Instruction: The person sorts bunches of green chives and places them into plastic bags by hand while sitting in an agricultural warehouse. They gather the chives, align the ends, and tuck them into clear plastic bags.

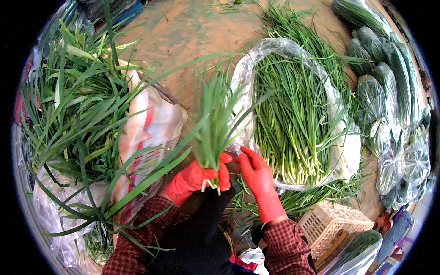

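Observation:
In the middle, my left hand [195,176], in a red rubber glove, is closed round a bunch of Chinese chives [213,119]. The leaves point away from me and are smeared by motion; the pale cut ends stick out below the fingers. Just right of the bunch is my right hand [256,176], gloved the same way, with fingers apart and nothing visible in it. Beyond it, a clear plastic bag [341,158] lies spread round a large heap of chives [293,119], pale ends toward me.
At left, broad green leafy stalks [87,110] pile up beside a white and red woven sack [160,117]. Several bagged bundles of greens [387,91] line the right side. A cream plastic crate [334,222] stands at lower right. Loose leaves lie on the brown floor [183,32].

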